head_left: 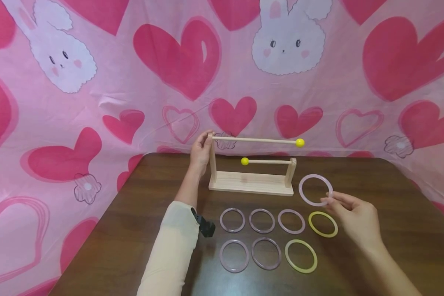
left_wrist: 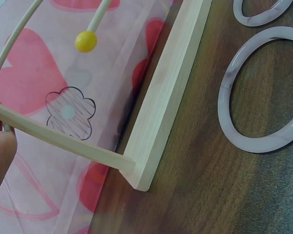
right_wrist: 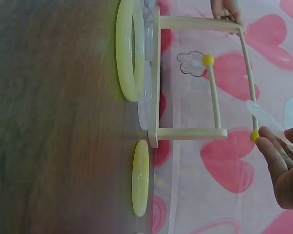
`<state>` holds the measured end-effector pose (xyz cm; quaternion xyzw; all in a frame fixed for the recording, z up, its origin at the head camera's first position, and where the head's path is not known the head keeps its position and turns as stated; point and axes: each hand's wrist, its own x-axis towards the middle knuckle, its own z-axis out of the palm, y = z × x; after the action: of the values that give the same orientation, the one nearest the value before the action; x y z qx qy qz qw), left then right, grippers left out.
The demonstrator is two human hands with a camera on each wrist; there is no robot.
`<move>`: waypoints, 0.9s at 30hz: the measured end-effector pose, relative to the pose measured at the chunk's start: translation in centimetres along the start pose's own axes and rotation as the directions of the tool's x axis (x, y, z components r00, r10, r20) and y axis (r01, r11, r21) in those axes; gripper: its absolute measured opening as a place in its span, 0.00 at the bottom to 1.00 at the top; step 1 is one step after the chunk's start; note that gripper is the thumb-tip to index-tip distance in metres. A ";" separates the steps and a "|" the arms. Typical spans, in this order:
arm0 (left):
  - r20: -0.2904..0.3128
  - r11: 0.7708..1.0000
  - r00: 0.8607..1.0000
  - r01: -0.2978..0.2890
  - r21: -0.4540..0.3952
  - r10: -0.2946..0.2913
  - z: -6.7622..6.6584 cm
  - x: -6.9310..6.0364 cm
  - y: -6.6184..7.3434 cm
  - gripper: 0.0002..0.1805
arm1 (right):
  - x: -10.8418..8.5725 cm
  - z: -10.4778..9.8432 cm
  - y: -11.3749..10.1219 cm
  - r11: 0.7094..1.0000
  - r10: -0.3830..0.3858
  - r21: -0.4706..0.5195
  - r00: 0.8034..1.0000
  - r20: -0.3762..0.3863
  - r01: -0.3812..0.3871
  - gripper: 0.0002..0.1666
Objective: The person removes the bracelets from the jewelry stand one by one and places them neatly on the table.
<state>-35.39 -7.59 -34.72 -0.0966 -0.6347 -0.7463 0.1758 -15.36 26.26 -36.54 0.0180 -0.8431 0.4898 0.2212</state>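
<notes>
My left hand (head_left: 200, 154) grips the top of the tall left post of a light wooden stand (head_left: 250, 183), which stands upright on the table. Two horizontal rods with yellow ball ends, one high and one low, point in opposite directions. To the right of the stand, my right hand (head_left: 360, 222) pinches a pale purple bangle (head_left: 314, 176) between thumb and fingers, held up in the air. In the right wrist view that bangle (right_wrist: 263, 114) appears nearly edge-on near the upper rod's yellow ball (right_wrist: 254, 135).
In front of the stand, several purple bangles (head_left: 232, 210) and two yellow bangles (head_left: 287, 251) lie flat in two rows on the dark wooden table (head_left: 163, 185). Behind hangs a pink cloth (head_left: 151, 94) with hearts and rabbits. A black wrist camera (head_left: 206, 228) sits on my left forearm.
</notes>
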 end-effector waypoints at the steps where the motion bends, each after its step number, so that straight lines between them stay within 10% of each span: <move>1: 0.000 1.000 1.000 0.000 -0.004 0.000 0.0 0.0 0.0 0.18 | -0.1 -0.2 0.0 1.000 -0.001 -0.014 1.000 0.002 0.001 0.17; 27: 0.000 1.000 1.000 -0.002 -0.017 0.002 0.0 0.0 0.0 0.17 | -1.8 -2.9 1.2 0.993 0.041 -0.114 0.999 0.025 -0.037 0.22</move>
<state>-35.39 -7.61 -34.68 -0.0990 -0.6283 -0.7514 0.1758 -12.98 28.96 -36.95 -0.0043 -0.8727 0.4451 0.2005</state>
